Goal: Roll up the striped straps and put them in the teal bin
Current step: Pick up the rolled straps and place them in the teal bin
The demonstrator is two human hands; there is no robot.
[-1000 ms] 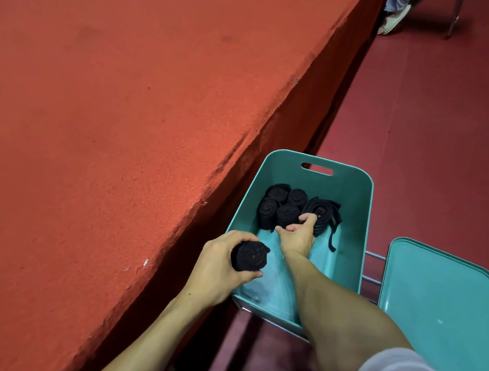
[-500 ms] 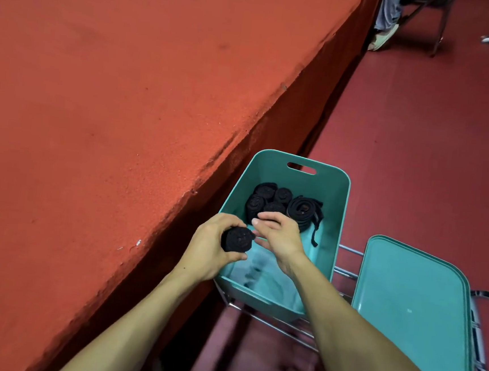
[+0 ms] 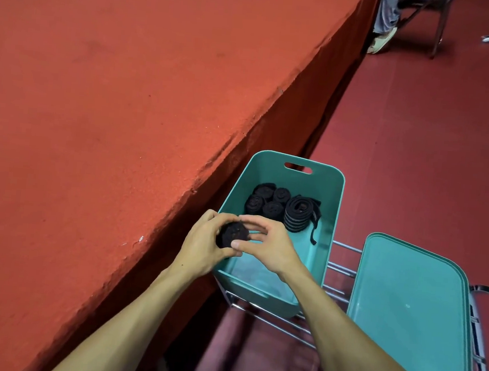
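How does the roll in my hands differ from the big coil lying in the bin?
The held roll is small and tight; the big coil is wider and looser. The held roll is gripped by the left hand and right hand above the teal bin; the big coil lies inside, one end trailing. Both are dark straps.

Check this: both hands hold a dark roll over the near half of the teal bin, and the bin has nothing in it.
Wrong on one point. The head view shows the teal bin holding four tight rolls and a looser striped coil at its far end. The rest stands: left hand and right hand hold the dark roll over the near half.
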